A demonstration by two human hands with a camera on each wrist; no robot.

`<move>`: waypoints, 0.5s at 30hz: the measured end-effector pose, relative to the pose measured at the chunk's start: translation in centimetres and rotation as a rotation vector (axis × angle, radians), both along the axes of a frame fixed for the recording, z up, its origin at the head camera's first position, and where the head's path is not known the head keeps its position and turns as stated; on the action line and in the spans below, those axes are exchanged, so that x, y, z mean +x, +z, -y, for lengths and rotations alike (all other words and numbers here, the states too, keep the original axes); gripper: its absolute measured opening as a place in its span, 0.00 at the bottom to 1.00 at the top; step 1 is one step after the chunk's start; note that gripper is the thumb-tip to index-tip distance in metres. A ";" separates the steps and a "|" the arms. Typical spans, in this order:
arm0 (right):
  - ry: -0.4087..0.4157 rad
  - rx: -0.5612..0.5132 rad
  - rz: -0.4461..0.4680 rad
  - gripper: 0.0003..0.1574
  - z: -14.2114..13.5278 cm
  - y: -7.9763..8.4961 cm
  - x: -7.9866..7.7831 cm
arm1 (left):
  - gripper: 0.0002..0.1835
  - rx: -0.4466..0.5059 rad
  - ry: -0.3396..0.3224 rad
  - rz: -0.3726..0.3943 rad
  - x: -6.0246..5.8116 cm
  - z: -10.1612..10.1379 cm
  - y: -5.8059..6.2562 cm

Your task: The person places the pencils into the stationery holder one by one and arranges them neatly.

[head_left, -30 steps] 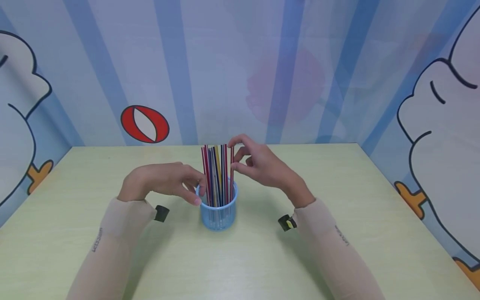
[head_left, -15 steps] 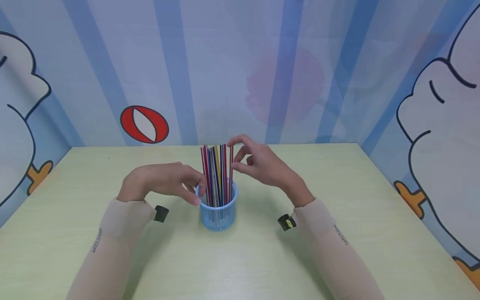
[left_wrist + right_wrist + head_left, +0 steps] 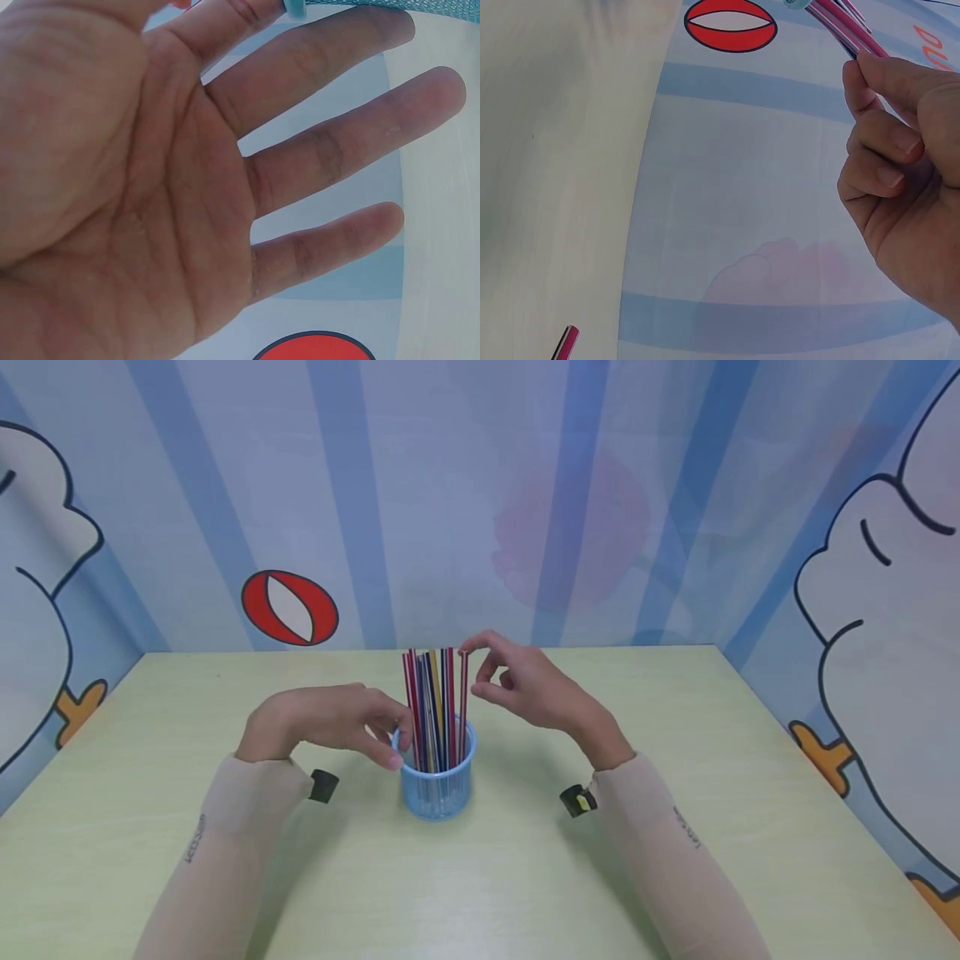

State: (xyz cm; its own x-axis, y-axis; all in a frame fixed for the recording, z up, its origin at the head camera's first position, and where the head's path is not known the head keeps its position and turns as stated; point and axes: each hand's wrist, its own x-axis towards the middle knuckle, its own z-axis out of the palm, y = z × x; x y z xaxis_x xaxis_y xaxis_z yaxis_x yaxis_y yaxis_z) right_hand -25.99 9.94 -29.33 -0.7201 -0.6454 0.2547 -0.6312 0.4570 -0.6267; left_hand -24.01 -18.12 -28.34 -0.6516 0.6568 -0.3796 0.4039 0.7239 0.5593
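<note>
A light blue mesh pen holder (image 3: 437, 797) stands upright on the table, packed with long red, navy and yellow pencils (image 3: 431, 718). My left hand (image 3: 330, 718) pinches its left rim, thumb outside and index finger over the edge. The other fingers of that hand (image 3: 322, 154) stretch out straight in the left wrist view. At the holder's right side my right hand (image 3: 532, 689) has its index fingertip at the top end of a red striped pencil (image 3: 462, 710). Seen from the right wrist, thumb and finger close round the pencil, while the other fingers of the hand (image 3: 907, 172) curl inward.
The pale wooden table (image 3: 480, 893) ends at a blue striped backdrop (image 3: 465, 502) with printed cartoon figures and a red oval (image 3: 262, 606). In the right wrist view a red-and-black pencil end (image 3: 566, 345) shows at the lower left.
My right hand has shifted slightly to the right, and the red pencil at its fingertips now leans a little away from the bundle. The left hand and the holder keep their place.
</note>
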 end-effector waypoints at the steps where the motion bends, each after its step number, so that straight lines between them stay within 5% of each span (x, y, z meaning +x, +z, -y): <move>1: -0.002 0.009 -0.004 0.24 0.0 0.0 0.0 | 0.11 0.001 0.000 0.002 0.0 0.0 0.0; 15: -0.093 0.121 0.018 0.16 -1.1 0.6 0.0 | 0.10 0.005 0.002 0.008 0.1 0.0 0.1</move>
